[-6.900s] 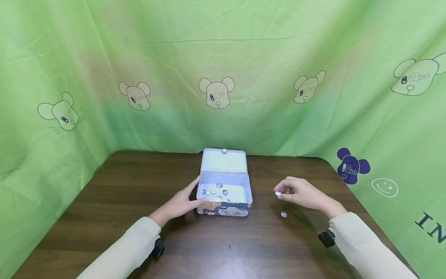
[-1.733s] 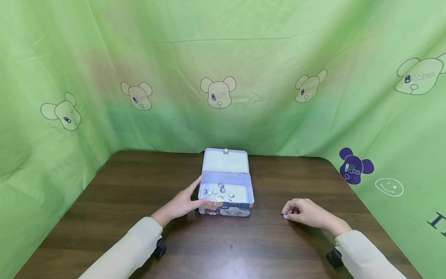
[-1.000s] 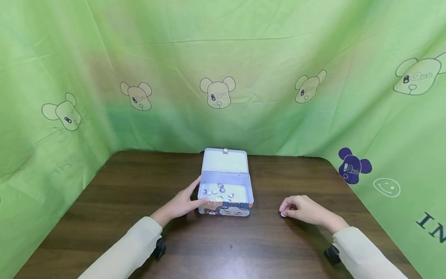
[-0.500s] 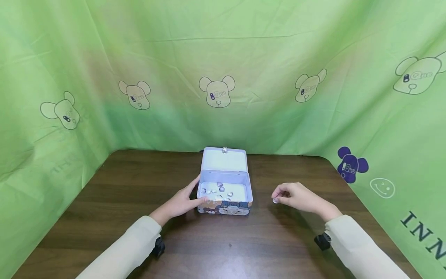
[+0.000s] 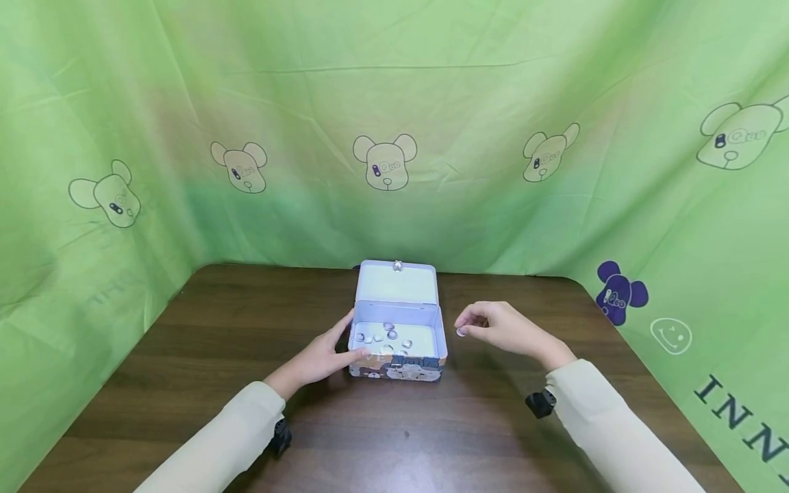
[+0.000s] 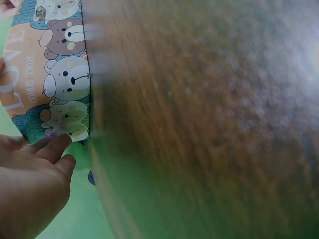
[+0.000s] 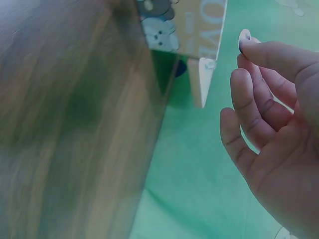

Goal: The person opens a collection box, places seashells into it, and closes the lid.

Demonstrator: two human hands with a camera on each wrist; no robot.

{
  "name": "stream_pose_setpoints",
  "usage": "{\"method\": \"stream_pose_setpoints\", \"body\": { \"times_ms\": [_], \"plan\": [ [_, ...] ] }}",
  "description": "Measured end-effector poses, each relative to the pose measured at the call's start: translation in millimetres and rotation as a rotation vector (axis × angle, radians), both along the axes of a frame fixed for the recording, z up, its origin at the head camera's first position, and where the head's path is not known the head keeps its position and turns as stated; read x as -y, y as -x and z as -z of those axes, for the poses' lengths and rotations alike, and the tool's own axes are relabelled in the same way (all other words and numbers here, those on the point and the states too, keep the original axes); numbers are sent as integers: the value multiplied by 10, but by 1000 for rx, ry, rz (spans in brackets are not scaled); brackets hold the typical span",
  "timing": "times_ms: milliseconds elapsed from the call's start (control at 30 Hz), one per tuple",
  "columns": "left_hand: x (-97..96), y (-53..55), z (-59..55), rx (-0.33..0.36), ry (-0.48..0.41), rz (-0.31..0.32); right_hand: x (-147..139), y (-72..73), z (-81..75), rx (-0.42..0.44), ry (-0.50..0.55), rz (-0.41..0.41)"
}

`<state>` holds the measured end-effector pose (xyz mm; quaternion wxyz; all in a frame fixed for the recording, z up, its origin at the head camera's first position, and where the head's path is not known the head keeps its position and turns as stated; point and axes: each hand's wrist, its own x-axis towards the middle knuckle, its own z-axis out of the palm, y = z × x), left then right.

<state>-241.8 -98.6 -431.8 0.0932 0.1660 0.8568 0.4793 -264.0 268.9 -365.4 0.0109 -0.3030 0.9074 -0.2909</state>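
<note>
A bear-printed tin box [image 5: 396, 370] with a pale inside stands on the table, its lid [image 5: 396, 283] swung back. Several small seashells [image 5: 392, 335], whitish and purple, lie on its floor. My left hand [image 5: 317, 357] holds the box at its left side, thumb over the front rim and fingers along the side wall. Right of the box, above the tabletop, my right hand [image 5: 508, 329] pinches one small seashell [image 7: 244, 40] between thumb and index finger. The other right fingers are loosely bent in the right wrist view.
The dark wooden table [image 5: 246, 329] has rounded far corners. A green cloth [image 5: 308, 205] printed with bear heads hangs close behind it and along both sides. Each wrist carries a black camera [image 5: 540, 404] below a pale sleeve.
My right hand has picked a seashell off the table on the right, then lifted it and moved left towards the box. One more seashell shows inside than earliest. My left hand stays at the box.
</note>
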Motion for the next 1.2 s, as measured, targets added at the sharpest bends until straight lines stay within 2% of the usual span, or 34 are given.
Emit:
{"method": "stream_pose_setpoints", "body": {
  "times_ms": [400, 667, 933, 1200],
  "plan": [
    [-6, -7, -13, -12, 12, -1, 373, 171, 8, -37, 52, -50],
    [-3, -6, -2, -15, 19, -3, 574, 245, 15, -51, 29, -72],
    [-3, -9, 9, -22, 24, -4, 737, 264, 1, 0, 19, -79],
    [-7, -8, 2, -12, 17, -2, 802, 314, 48, 13, 5, -71]
  ]
}}
